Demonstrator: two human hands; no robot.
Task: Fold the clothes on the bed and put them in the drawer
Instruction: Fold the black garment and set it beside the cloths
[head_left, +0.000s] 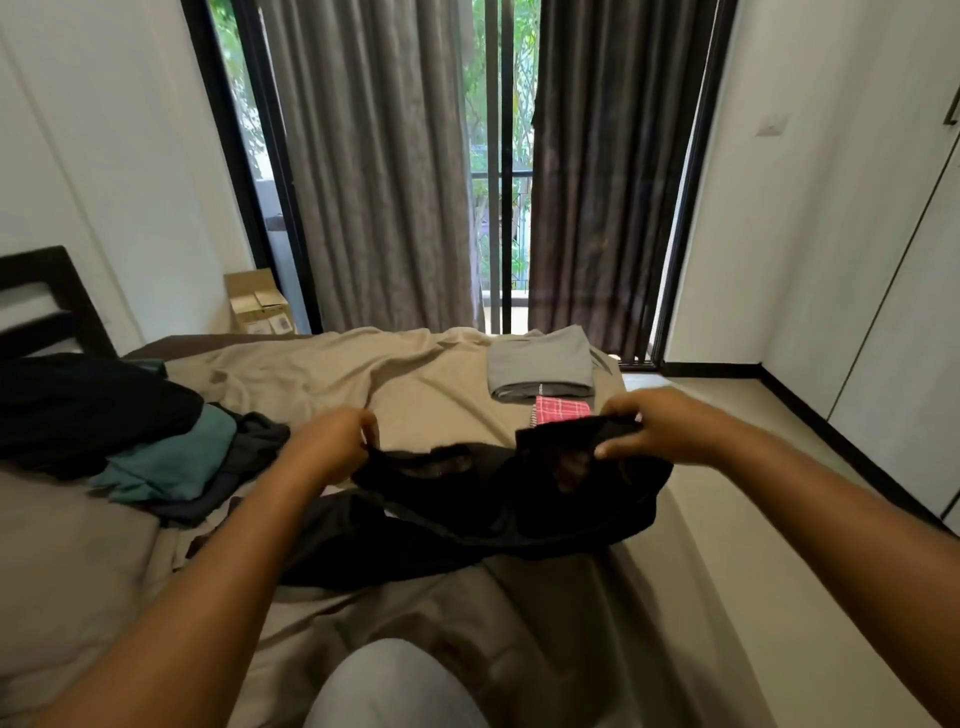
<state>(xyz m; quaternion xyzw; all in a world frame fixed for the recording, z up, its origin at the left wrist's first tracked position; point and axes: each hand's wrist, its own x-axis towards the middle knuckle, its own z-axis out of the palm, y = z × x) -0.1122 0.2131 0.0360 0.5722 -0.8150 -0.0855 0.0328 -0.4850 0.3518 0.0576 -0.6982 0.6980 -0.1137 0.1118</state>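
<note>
A black garment (483, 514) is stretched over the bed (374, 379) between both hands. My left hand (332, 441) pinches its upper left edge. My right hand (660, 426) grips its upper right edge, thumb underneath. The lower part of the garment lies crumpled on the tan sheet. A folded grey garment (540, 366) lies at the bed's far right, with a folded pink checked cloth (563, 408) just in front of it. An unfolded pile of dark and teal clothes (156, 447) sits at the left.
A dark headboard (47, 301) stands at the left and a cardboard box (260, 304) beyond the bed. Grey curtains (374, 171) hang over a glass door. White cupboard doors (904, 353) line the right wall past a strip of floor.
</note>
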